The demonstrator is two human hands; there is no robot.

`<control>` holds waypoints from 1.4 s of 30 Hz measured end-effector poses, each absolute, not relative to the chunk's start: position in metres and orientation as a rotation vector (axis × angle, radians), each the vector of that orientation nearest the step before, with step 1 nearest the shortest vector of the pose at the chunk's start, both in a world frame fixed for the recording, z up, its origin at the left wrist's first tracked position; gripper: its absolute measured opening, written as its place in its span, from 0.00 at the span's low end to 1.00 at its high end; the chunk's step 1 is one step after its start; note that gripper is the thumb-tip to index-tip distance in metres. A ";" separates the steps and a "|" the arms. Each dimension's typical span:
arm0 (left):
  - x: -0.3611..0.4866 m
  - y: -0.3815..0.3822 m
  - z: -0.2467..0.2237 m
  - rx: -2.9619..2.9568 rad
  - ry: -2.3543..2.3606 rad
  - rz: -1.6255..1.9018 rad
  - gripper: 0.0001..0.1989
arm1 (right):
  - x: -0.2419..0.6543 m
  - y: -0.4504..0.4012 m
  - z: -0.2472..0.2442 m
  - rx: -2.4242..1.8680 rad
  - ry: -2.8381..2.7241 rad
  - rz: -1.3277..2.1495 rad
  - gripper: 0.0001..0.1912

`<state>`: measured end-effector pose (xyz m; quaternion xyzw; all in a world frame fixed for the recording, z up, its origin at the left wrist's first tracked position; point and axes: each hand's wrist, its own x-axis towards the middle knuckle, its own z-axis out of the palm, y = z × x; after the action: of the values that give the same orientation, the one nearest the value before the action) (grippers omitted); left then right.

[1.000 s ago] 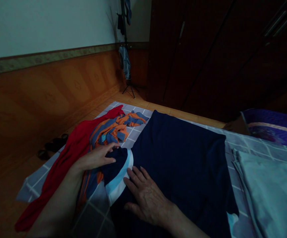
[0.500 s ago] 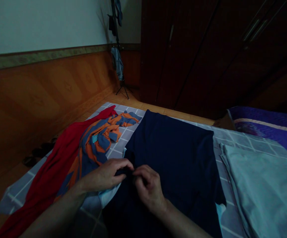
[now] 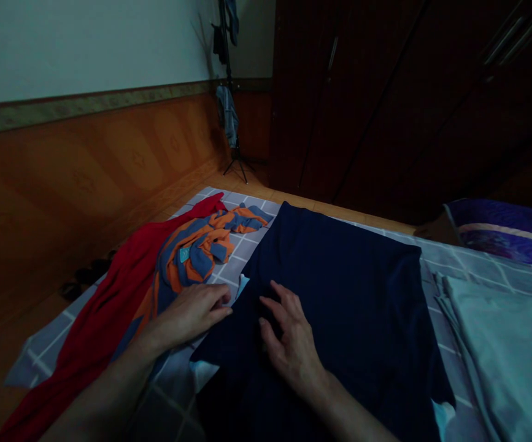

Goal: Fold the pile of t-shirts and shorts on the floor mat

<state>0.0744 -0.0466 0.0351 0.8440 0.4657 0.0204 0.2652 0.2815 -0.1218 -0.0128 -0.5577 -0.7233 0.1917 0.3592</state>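
A dark navy shirt [image 3: 343, 294] lies spread flat on the checked grey bedsheet [image 3: 247, 248]. A pale blue and white trim peeks out at its left edge. My right hand [image 3: 288, 341] rests on the shirt's left part, fingers spread and slightly lifted. My left hand [image 3: 192, 313] lies flat at the shirt's left edge, its fingertips touching the folded-in sleeve. Neither hand grips anything.
A red garment [image 3: 95, 325] and an orange and blue striped garment [image 3: 192, 252] lie heaped to the left. Folded pale grey cloth [image 3: 505, 344] sits at the right, a purple pillow [image 3: 509, 230] behind it. A dark wardrobe [image 3: 385, 98] and a clothes stand [image 3: 231, 104] rise beyond the bed.
The sleeve with the light trim has been folded in over the shirt. Both hands pinched the fabric half a second ago and have let go; they now lie flat.
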 end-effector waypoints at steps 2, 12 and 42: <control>0.069 -0.043 0.029 2.301 1.307 -0.032 0.07 | 0.280 -0.123 -0.012 -1.469 -2.011 0.467 0.20; 0.079 -0.046 0.027 2.342 1.172 0.180 0.01 | 0.275 -0.128 -0.013 -1.537 -2.284 0.372 0.27; 0.100 -0.026 -0.019 2.000 1.412 0.703 0.11 | 0.275 -0.137 0.000 -1.251 -2.526 0.560 0.25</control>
<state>0.0999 -0.0260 -0.0186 0.7507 0.5300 0.2640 0.2931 0.2748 -0.1369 -0.0001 -0.4314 -0.8711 0.1932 0.1336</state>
